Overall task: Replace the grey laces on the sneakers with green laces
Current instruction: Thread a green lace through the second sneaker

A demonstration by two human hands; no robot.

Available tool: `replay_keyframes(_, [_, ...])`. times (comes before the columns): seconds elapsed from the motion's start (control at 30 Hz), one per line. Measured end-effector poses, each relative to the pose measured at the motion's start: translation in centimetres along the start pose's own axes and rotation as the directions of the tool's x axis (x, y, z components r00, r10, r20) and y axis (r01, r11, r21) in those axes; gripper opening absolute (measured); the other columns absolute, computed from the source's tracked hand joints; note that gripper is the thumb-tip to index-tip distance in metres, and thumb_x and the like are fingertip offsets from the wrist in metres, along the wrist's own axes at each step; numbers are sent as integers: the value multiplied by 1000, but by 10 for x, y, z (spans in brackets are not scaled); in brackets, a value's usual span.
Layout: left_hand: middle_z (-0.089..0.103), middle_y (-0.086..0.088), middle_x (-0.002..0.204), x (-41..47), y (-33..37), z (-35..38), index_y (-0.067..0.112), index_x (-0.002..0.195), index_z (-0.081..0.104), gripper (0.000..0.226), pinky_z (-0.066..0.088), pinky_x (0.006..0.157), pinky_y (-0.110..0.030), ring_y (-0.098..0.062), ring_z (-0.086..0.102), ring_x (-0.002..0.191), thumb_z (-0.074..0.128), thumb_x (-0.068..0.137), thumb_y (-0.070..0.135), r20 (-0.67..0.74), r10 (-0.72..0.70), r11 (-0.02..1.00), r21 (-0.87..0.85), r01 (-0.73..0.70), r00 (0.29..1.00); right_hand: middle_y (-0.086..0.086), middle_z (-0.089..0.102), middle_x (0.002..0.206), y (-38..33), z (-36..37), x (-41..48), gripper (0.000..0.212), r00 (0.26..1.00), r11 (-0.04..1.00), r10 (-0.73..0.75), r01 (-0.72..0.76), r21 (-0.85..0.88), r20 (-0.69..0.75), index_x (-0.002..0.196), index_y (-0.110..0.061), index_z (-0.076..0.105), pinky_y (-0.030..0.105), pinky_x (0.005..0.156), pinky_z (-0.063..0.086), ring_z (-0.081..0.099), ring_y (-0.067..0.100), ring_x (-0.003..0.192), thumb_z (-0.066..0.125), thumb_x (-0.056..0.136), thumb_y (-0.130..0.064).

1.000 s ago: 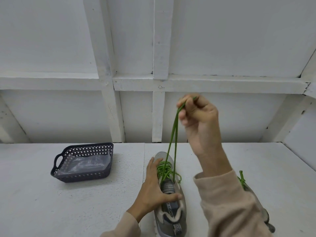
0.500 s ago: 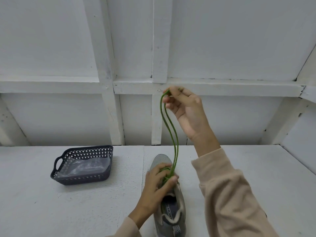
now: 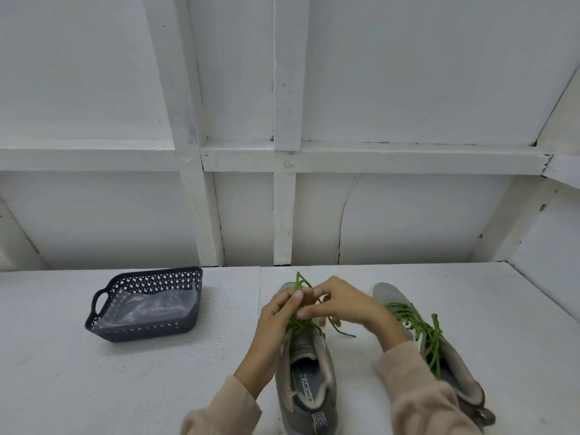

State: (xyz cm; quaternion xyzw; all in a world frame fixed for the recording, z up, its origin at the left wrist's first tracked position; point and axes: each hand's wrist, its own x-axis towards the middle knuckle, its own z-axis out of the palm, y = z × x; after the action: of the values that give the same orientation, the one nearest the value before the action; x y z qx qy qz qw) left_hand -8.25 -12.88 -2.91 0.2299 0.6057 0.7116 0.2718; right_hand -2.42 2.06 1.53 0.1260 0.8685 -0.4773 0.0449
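Right hand [image 3: 345,304] has dropped from its raised position in front of the wall to just above the shoe; the tall lace loop it held up is gone, and a second shoe is uncovered at the right.

Left to right:

- Table [image 3: 62,387]: white, rough surface, carries everything below.
- Basket [image 3: 141,332]: dark, perforated, handle on its left end, well apart from the shoes. A crumpled clear plastic bag [image 3: 150,309] lies inside.
- Left hand [image 3: 279,312]: over the toe end of the centre sneaker [image 3: 309,372], fingers curled, thumb and fingertips pinching the green lace [image 3: 298,282]. A short loop of lace stands up above the fingertips.
- Centre sneaker: grey, toe pointing away, opening toward the camera, green lace threaded across its eyelets under both hands.
- Right hand: fingers curled, thumb and forefinger meeting the same lace right against the left fingertips – lower fingers blurred. A dark-tipped lace end trails onto the table just right of the shoe.
- Right sneaker [image 3: 452,365]: grey, lying near the right forearm, angled toe-away, heel partly behind the beige sleeve [image 3: 423,400]. Its own second green lace [image 3: 420,328] is threaded – the ends run loosely down toward the tongue
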Motion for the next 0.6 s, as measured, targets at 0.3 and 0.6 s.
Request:
replay_keyframes(0.3, [53, 6, 134, -9, -44, -7, 38, 131, 47, 71, 45, 100, -21, -2, 53, 122, 72, 64, 40, 18, 80, 978, 190, -82, 997, 11, 59, 55, 6, 26, 4, 13, 985, 931, -50, 106, 348, -165, 71, -8, 72, 25, 48, 47, 54, 23, 48, 75, 83, -13])
replay_keyframes(0.6, [45, 15, 139, -5, -53, -1, 37, 147, 20, 111, 44, 102, -18, 4, 48, 126, 88, 59, 36, 3, 133, 954, 270, -129, 991, 7, 56, 48, -5, 30, 3, 21, 988, 960, -61, 97, 262, -142, 72, 5, 68, 21, 42, 41, 50, 14, 39, 75, 83, -12])
